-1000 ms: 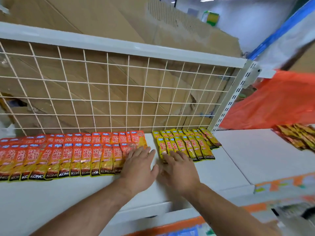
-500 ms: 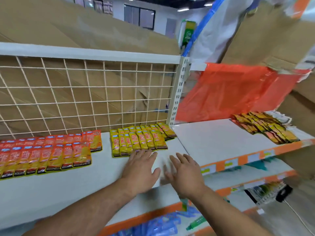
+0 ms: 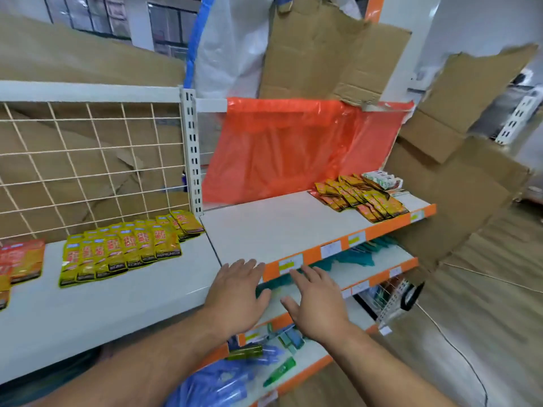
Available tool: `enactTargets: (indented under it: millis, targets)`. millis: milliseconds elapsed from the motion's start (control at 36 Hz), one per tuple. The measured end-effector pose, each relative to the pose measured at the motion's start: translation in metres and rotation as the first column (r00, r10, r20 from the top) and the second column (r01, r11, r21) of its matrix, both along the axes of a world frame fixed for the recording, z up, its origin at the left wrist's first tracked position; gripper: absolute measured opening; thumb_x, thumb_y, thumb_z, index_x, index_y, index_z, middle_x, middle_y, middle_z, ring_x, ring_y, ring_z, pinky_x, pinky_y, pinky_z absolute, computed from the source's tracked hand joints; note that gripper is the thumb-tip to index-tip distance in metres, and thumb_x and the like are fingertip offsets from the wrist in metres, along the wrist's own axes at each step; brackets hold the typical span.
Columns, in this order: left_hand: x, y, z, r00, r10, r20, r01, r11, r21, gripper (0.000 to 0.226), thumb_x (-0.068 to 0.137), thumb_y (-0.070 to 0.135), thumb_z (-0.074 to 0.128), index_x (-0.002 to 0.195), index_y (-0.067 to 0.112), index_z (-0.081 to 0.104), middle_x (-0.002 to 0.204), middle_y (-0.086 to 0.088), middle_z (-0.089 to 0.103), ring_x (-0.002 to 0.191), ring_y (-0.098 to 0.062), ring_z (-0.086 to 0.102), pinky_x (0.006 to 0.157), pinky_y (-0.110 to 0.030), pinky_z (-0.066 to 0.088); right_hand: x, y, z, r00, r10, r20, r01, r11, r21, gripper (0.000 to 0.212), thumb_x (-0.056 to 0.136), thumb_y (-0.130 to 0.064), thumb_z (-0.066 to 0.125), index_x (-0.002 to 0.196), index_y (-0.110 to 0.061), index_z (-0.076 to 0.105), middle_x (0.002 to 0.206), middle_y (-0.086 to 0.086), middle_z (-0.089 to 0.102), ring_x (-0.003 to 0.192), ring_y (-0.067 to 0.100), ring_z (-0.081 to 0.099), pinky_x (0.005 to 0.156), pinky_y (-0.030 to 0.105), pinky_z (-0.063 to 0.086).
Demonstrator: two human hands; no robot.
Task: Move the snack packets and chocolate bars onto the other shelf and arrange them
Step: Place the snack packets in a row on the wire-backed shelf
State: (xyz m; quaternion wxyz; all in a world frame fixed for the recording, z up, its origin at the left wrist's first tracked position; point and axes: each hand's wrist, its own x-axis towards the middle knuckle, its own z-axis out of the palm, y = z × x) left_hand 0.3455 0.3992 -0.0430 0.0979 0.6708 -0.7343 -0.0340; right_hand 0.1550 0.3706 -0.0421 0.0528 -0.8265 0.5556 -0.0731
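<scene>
The yellow snack packets point(image 3: 123, 248) lie in two overlapping rows on the left shelf point(image 3: 132, 301), flat and glossy, each with red print and a dark band along the bottom edge. Further left on the same white shelf are red-and-orange packets point(image 3: 20, 259) of the same shape, cut off by the frame. A looser heap of orange and yellow packets point(image 3: 358, 198) sits at the far end of the right shelf point(image 3: 279, 227), with a white-and-green packet point(image 3: 380, 179) just behind it.

Both hands are empty. The left hand point(image 3: 238, 295) is flat with straight fingers at the front corner where the two shelves meet; whether it touches the surface I cannot tell. The right hand point(image 3: 317, 304) is spread wide, just beside it, in front of the orange edge strip point(image 3: 390, 227) with its paper labels.

Behind the left shelf stands a white wire grid point(image 3: 88, 165) backed by creased cardboard point(image 3: 323, 54); a slotted metal post point(image 3: 192, 154) divides the bays. A thin, wrinkled orange plastic sheet point(image 3: 293, 148) hangs behind the right shelf. Below are blue plastic pieces point(image 3: 223, 383) and a green tube point(image 3: 279, 371).
</scene>
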Motion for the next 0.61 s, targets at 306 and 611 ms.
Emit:
enactTargets:
  millis: [306, 611]
  targets:
    - [-0.083, -0.088, -0.013, 0.988, -0.151, 0.016, 0.15, 0.988, 0.045, 0.08, 0.084, 0.059, 0.013, 0.154, 0.023, 0.031, 0.158, 0.002, 0.033, 0.145, -0.021, 0.028, 0.119, -0.041, 0.02, -0.078, -0.057, -0.007, 0.989, -0.145, 0.0, 0.145, 0.987, 0.067, 0.08, 0.086, -0.063, 0.026, 0.156, -0.024, 0.029, 0.162, 0.004, 0.026, 0.149, 0.026, 0.02, 0.12, 0.043, 0.021]
    - [-0.144, -0.226, -0.013, 0.979, -0.203, -0.025, 0.203, 0.979, 0.018, 0.081, 0.084, 0.06, 0.009, 0.153, 0.025, 0.031, 0.158, 0.002, 0.033, 0.144, -0.02, 0.028, 0.118, -0.038, 0.021, -0.134, -0.179, -0.006, 0.977, -0.212, -0.019, 0.213, 0.976, 0.054, 0.064, 0.097, -0.055, 0.048, 0.153, -0.026, 0.035, 0.161, 0.004, 0.03, 0.147, 0.027, 0.025, 0.117, 0.043, 0.027]
